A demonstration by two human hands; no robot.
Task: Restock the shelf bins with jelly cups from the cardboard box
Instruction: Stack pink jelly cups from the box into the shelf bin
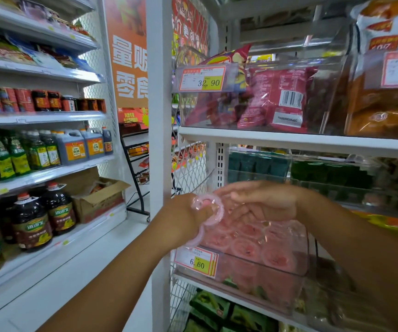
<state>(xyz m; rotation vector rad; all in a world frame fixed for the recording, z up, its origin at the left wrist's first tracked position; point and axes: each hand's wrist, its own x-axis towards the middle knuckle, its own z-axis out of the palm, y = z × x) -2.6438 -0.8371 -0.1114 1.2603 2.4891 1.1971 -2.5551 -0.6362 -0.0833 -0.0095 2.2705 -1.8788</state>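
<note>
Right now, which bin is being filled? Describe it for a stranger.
Find the white upright post mid-frame. Just right of it, low down, sits a clear bin. It alone holds pink jelly cups and carries the 6.60 price tag; bins above hold green packs.

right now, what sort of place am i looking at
Most likely a supermarket aisle. Yellow price tags are clipped to clear bins, one holding pink jelly cups, and the shelves on the left carry rows of cooking oil bottles and sauce jugs.
</note>
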